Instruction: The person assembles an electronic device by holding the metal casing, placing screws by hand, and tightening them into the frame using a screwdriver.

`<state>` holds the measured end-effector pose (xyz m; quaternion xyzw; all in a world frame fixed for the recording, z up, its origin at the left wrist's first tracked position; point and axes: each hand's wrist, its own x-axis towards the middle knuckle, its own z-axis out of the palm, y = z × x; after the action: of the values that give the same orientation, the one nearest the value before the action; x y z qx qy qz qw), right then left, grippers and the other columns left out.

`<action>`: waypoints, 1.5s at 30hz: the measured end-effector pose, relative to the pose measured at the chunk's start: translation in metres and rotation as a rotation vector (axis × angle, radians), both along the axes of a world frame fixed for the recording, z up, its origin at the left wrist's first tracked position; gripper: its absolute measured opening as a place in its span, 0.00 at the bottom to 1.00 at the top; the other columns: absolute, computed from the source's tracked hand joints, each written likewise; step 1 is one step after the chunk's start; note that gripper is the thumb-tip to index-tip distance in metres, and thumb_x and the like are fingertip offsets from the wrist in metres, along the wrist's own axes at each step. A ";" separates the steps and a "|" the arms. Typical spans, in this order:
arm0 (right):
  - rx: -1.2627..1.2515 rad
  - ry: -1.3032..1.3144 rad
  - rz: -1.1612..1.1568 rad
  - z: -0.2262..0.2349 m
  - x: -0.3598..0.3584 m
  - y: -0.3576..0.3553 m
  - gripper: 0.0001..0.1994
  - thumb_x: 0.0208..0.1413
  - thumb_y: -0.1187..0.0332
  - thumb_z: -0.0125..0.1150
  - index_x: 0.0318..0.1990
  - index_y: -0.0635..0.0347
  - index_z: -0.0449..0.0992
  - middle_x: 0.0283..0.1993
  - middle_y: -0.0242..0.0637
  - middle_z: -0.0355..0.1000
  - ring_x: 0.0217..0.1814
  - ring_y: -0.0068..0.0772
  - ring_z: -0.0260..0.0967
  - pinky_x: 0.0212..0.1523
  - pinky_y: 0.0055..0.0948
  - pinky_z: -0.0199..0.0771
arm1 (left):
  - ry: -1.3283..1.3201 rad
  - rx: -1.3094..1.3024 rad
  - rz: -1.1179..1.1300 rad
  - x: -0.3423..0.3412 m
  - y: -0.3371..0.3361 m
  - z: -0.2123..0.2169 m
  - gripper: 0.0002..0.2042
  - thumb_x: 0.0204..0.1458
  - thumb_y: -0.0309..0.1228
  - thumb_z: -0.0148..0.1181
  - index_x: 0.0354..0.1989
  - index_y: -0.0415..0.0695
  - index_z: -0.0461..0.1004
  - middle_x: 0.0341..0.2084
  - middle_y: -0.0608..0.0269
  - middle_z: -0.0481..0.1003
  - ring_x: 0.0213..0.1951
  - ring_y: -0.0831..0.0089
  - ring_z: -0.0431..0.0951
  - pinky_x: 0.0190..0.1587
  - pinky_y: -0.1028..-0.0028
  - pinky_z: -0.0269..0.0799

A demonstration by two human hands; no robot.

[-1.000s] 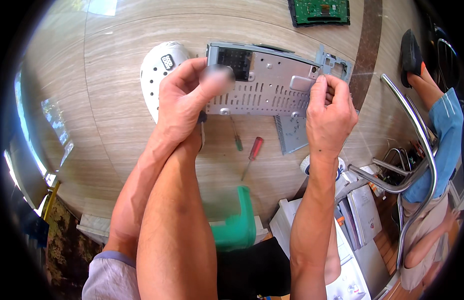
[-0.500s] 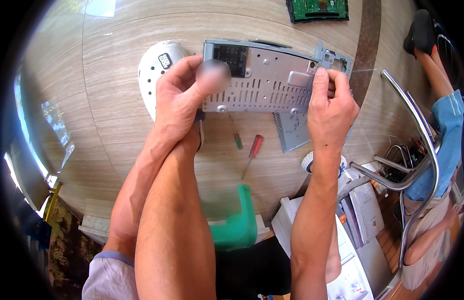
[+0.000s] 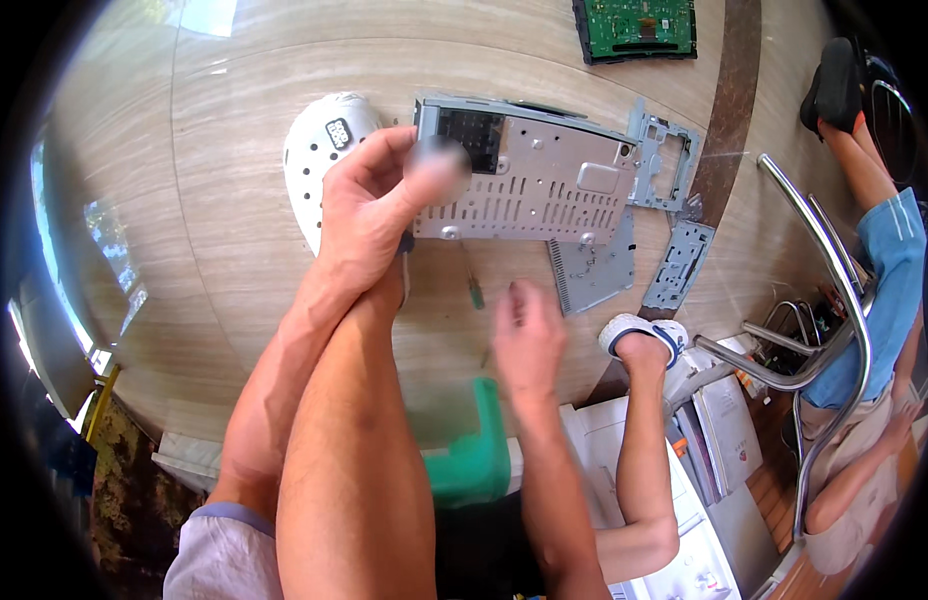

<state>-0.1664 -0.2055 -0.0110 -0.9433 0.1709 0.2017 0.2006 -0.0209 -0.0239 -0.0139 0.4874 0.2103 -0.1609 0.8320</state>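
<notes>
My left hand (image 3: 369, 205) grips the left end of a flat grey metal chassis (image 3: 559, 165), thumb on top and fingers behind. The chassis is tilted, its slotted face toward me, with a dark panel in its upper left corner. A round blur hides part of the thumb. Below the chassis my right hand (image 3: 529, 330) is low at the floor, slightly smeared, with its fingers curled over a red-handled screwdriver whose handle is hidden beneath them. A green-handled screwdriver (image 3: 476, 294) lies just to its left.
Behind the chassis is a metal frame (image 3: 664, 165). A grey plate (image 3: 594, 270) with small screws and a perforated bracket (image 3: 679, 265) lie on the right. A green circuit board (image 3: 639, 28) is far back. My white clog (image 3: 329, 150), a green stool (image 3: 474, 460) and chair legs (image 3: 834, 240) surround the area.
My right hand has let go of the chassis's right end and moved down and left onto the red screwdriver. The left hand still holds the chassis, now alone.
</notes>
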 end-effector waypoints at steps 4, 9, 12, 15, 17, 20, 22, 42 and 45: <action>-0.118 0.037 0.084 -0.031 -0.035 0.022 0.21 0.58 0.66 0.61 0.59 0.54 0.67 0.48 0.49 0.70 0.47 0.57 0.74 0.42 0.50 0.76 | -0.007 0.018 -0.006 0.002 -0.003 0.002 0.15 0.56 0.26 0.66 0.51 0.34 0.75 0.40 0.60 0.81 0.41 0.77 0.80 0.47 0.74 0.77; -0.100 0.024 0.010 -0.043 -0.032 0.016 0.19 0.57 0.66 0.62 0.55 0.58 0.70 0.49 0.47 0.70 0.54 0.55 0.72 0.46 0.47 0.78 | 0.001 0.055 -0.033 0.003 -0.003 0.002 0.16 0.56 0.25 0.66 0.51 0.34 0.75 0.40 0.61 0.81 0.41 0.78 0.79 0.46 0.75 0.75; 0.048 0.120 -0.204 -0.011 -0.010 0.016 0.17 0.56 0.69 0.64 0.52 0.60 0.72 0.50 0.46 0.72 0.55 0.48 0.73 0.48 0.41 0.80 | 0.003 0.053 -0.032 -0.002 0.002 -0.003 0.15 0.56 0.25 0.65 0.51 0.34 0.75 0.40 0.62 0.81 0.41 0.79 0.79 0.45 0.76 0.75; 0.230 -0.001 -0.525 0.028 0.006 -0.006 0.13 0.56 0.73 0.65 0.48 0.64 0.73 0.42 0.42 0.76 0.40 0.33 0.76 0.43 0.31 0.78 | 0.010 0.025 -0.028 -0.002 -0.001 -0.004 0.15 0.56 0.25 0.65 0.51 0.34 0.75 0.39 0.62 0.81 0.40 0.79 0.79 0.45 0.76 0.74; 0.225 -0.134 -0.525 0.051 0.017 -0.034 0.13 0.58 0.74 0.64 0.48 0.65 0.73 0.42 0.40 0.75 0.39 0.29 0.75 0.40 0.28 0.78 | 0.019 -0.002 -0.019 0.001 -0.001 0.001 0.15 0.56 0.26 0.66 0.51 0.35 0.75 0.39 0.63 0.81 0.40 0.79 0.78 0.45 0.77 0.74; 0.363 -0.289 -0.620 0.084 0.043 -0.065 0.12 0.60 0.75 0.63 0.49 0.65 0.72 0.41 0.39 0.75 0.36 0.24 0.74 0.37 0.24 0.77 | 0.036 0.030 -0.028 0.000 0.002 0.000 0.17 0.56 0.28 0.67 0.51 0.34 0.75 0.39 0.62 0.81 0.40 0.79 0.79 0.45 0.76 0.74; 0.335 -0.443 -0.656 0.109 0.064 -0.072 0.12 0.60 0.75 0.63 0.49 0.66 0.71 0.39 0.40 0.76 0.34 0.23 0.73 0.35 0.22 0.76 | 0.040 0.060 -0.040 0.001 0.000 0.004 0.17 0.55 0.29 0.68 0.51 0.34 0.75 0.39 0.61 0.81 0.40 0.78 0.79 0.45 0.76 0.75; 0.294 -0.701 -0.327 0.133 0.147 -0.031 0.14 0.61 0.79 0.57 0.54 0.71 0.68 0.52 0.54 0.75 0.48 0.32 0.76 0.48 0.27 0.80 | 0.063 -0.026 -0.006 0.004 -0.002 0.010 0.19 0.55 0.31 0.69 0.52 0.32 0.75 0.38 0.57 0.81 0.41 0.75 0.80 0.47 0.74 0.76; 0.281 -0.683 -0.281 0.131 0.147 -0.029 0.14 0.62 0.80 0.55 0.55 0.71 0.67 0.52 0.53 0.75 0.48 0.30 0.76 0.49 0.26 0.79 | 0.066 -0.039 -0.002 0.004 -0.002 0.011 0.19 0.55 0.31 0.68 0.52 0.32 0.75 0.38 0.56 0.81 0.41 0.75 0.80 0.47 0.74 0.76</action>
<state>-0.0198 -0.2346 0.1196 -0.8868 0.1927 -0.1318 0.3988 -0.0169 -0.0263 -0.0030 0.4658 0.2340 -0.1816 0.8339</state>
